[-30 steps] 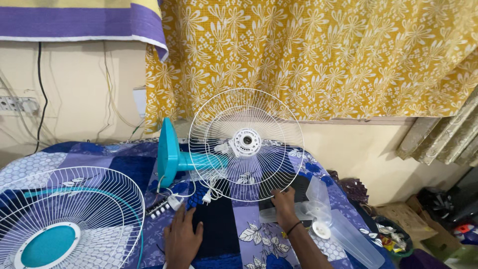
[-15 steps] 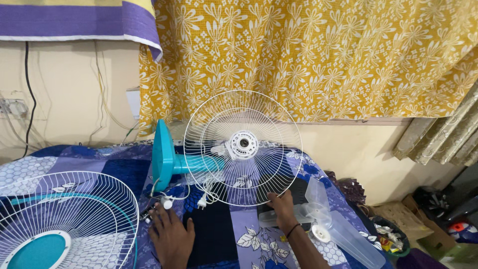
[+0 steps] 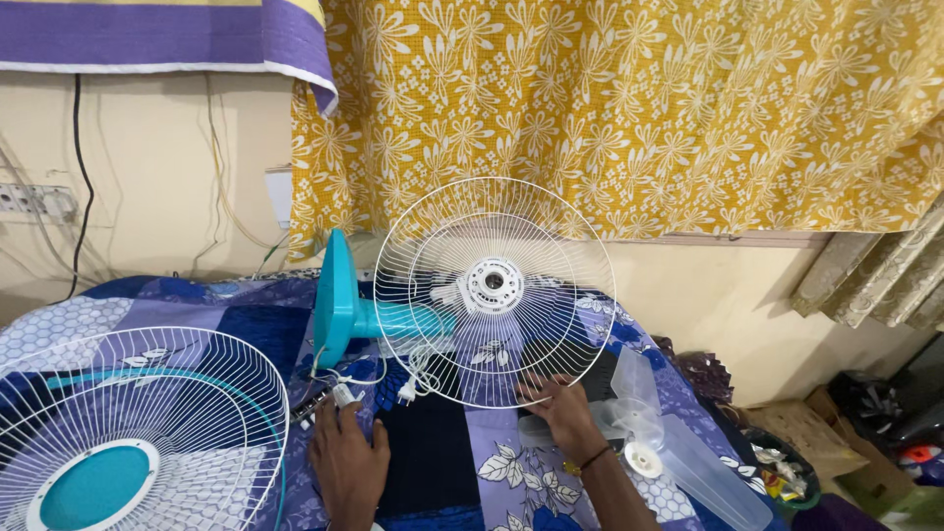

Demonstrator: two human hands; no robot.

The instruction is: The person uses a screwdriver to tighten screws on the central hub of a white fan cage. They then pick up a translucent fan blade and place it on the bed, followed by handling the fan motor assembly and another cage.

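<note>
Head view: right hand (image 3: 563, 411) fingers pinch the white fan guard's (image 3: 495, 291) lower rim; left hand (image 3: 347, 462) lies flat, fingers spread, on the bed (image 3: 442, 462) beside the white cord (image 3: 344, 388).

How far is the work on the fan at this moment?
Done: the rear grille sits on the teal fan body, which lies on its side. In hand: the right hand touches that grille's lower rim; the left hand rests flat on the bedspread near the white plug. Left: the clear blade and the front grille lie loose, not mounted.
</note>
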